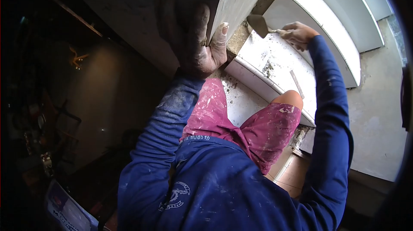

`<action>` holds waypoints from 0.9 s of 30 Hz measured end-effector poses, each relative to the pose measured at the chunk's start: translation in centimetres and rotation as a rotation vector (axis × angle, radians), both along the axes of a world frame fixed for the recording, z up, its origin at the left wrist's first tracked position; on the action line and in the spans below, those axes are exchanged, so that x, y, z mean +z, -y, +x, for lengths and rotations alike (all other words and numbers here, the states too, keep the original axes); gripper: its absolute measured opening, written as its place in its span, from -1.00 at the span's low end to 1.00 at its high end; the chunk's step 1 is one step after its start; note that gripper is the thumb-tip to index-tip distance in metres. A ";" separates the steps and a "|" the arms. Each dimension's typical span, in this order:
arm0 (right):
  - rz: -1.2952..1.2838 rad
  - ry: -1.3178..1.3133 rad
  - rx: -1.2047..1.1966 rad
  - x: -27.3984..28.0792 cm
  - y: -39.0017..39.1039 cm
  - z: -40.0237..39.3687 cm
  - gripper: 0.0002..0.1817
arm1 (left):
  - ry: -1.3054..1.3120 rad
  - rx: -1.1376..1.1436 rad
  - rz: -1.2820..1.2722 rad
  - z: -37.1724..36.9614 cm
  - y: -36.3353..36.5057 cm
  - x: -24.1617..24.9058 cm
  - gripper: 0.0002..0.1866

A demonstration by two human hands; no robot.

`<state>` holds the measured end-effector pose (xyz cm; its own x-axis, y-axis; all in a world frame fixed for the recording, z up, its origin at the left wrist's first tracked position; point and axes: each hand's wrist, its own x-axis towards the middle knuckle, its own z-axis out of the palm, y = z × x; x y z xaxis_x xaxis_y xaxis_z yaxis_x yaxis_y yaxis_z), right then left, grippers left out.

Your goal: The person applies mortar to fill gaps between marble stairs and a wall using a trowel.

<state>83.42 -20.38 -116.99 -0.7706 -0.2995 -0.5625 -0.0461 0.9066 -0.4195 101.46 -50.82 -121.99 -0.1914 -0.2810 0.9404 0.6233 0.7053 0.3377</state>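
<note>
Right hand (297, 35) grips a trowel (258, 25); left hand (202, 57), spread wide, touches the panel (241, 1). Steps (280, 57) look laid, the rough edge (235, 42) unfinished.

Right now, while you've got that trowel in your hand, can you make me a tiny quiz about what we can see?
1. Pick one: which hand grips the trowel?
A) left
B) right
C) both

2. True or false: the left hand is resting on a knee.

3. Fill in the colour: under the white splashes and smears, the shorts are ____.

Key:
1. B, the right hand
2. False
3. Pink
</note>
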 end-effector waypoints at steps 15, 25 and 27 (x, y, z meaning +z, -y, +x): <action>-0.441 0.246 -0.376 -4.5 1.6 9.0 -0.71 | 0.032 0.066 -0.128 -0.9 0.9 -1.0 -0.25; -0.569 0.209 -0.415 -14.0 2.3 9.6 -0.58 | 0.149 -0.130 0.197 -3.4 -1.5 -4.7 -0.36; -0.526 -0.053 -0.199 -15.3 -0.1 11.6 -0.64 | 0.103 -0.318 0.354 -5.2 -2.2 -6.4 -0.34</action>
